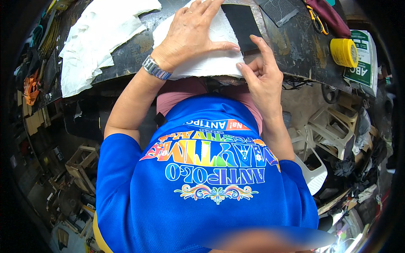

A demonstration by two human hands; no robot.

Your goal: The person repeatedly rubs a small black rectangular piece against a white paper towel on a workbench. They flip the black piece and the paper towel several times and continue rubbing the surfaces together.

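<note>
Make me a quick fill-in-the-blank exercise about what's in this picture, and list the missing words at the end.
1. The left hand lies palm down on ____ cloth.
2. The wristwatch is worn on the person's ____ wrist.
3. The scissors lie toward the person's ____ side of the table.
4. The tub near the table's edge is coloured ____.

Missing words: white; left; right; yellow.

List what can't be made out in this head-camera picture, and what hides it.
All in the head view:
Bare left hand: some fingertips, cut off by the top edge.
Frayed white cloth sheet: the part under that hand, covered by it.
Large ragged white cloth: its far end, cut off by the top edge.
</note>
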